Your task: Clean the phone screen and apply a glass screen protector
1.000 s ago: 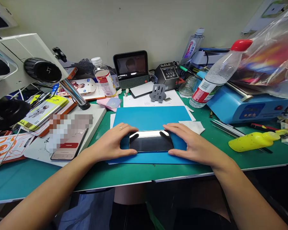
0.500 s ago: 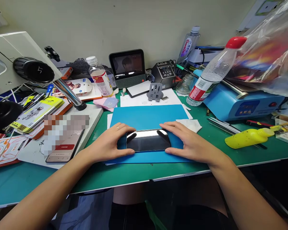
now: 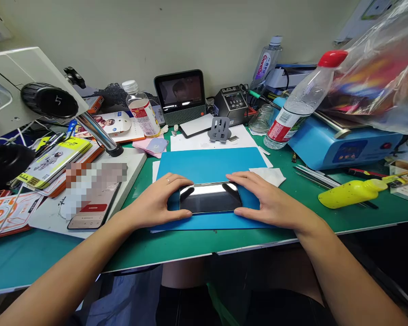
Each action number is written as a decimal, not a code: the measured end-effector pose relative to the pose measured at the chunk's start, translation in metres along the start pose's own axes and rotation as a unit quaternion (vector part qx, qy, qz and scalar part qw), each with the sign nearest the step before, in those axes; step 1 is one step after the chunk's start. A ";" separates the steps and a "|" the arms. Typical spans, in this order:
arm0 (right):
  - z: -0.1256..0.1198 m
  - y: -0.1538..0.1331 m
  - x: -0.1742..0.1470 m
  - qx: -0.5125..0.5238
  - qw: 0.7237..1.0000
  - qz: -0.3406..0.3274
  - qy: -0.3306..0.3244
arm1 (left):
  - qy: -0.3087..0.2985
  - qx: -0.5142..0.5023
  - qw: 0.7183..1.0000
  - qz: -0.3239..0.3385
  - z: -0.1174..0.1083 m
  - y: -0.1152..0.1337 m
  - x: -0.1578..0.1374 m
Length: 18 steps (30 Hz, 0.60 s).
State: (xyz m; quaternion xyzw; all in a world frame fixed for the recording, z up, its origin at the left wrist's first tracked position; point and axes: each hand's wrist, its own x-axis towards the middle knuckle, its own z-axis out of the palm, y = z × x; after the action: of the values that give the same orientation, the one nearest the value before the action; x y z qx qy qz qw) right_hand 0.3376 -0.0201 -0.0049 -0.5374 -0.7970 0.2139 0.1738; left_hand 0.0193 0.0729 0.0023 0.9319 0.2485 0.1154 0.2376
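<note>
A dark-screened smartphone [image 3: 211, 198] lies lengthwise, left to right, on a blue mat [image 3: 211, 160]. My left hand [image 3: 163, 199] grips its left end, thumb at the near edge and fingers at the far edge. Around the right end, my right hand [image 3: 261, 199] holds it the same way. Bright light reflects along the upper part of the glass. A folded white cloth or tissue [image 3: 268, 175] sits just beyond my right hand. Farther left, a second phone [image 3: 94, 213] with a lit screen rests on a white base, part of it blurred out.
A yellow squeeze bottle [image 3: 352, 194] and several thin tools [image 3: 314, 177] lie at right. Behind them stand a red-capped bottle [image 3: 301, 104] and a blue machine [image 3: 343, 140]. A grey phone stand [image 3: 219, 129] is behind the mat. At left, a metal post [image 3: 100, 134] rises over stacked boxes [image 3: 54, 160].
Both hands keep their hold on the smartphone, which stays in place on the mat. Only a very slight shift of the camera view shows.
</note>
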 end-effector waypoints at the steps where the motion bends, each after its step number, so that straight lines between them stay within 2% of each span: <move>1: 0.000 0.000 0.000 -0.001 1.000 0.000 -0.001 | 0.001 0.000 1.000 0.000 0.000 0.000 0.000; 18: 0.002 0.002 0.000 -0.008 1.000 -0.016 0.017 | 0.013 -0.007 1.000 0.009 0.000 0.001 0.001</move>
State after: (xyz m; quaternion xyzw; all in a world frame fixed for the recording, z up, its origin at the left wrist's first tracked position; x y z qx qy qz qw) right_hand 0.3385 -0.0197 -0.0073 -0.5296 -0.8042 0.1955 0.1860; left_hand 0.0207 0.0727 0.0028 0.9308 0.2428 0.1313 0.2395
